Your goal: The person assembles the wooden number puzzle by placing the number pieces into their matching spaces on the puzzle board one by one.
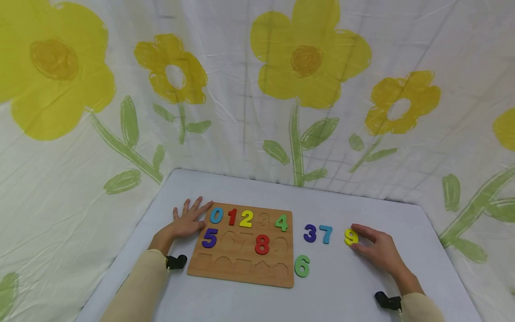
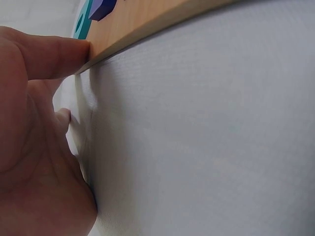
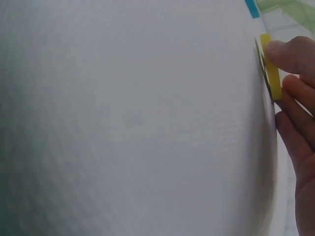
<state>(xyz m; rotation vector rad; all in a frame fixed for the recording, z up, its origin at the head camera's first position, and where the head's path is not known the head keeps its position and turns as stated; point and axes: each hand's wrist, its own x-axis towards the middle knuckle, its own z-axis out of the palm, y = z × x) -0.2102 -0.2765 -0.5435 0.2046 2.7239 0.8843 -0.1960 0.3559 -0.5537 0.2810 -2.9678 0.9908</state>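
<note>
My left hand [image 1: 185,225] lies with spread fingers at the upper left corner of a wooden number puzzle board [image 1: 241,279]. Its thumb touches the board's edge in the left wrist view. At the right, my right hand [image 1: 380,249] pinches a yellow number 9 piece [image 1: 351,237] between thumb and fingers. In the right wrist view this yellow piece [image 3: 271,69] stands edge-on, close over the white table. Seated in the board are a blue 0 [image 1: 216,215], a red 1 [image 1: 232,217], a yellow 2 [image 1: 246,219], a green 4 [image 1: 281,222], a purple 5 [image 1: 209,238] and a red 8 [image 1: 262,244].
Between the board and my right hand lie a purple 3 [image 1: 310,233] and a light blue 7 [image 1: 326,234]. A green 6 [image 1: 302,266] lies right by the board's right edge. A flower-printed curtain [image 1: 229,134] hangs behind the white table [image 1: 338,295].
</note>
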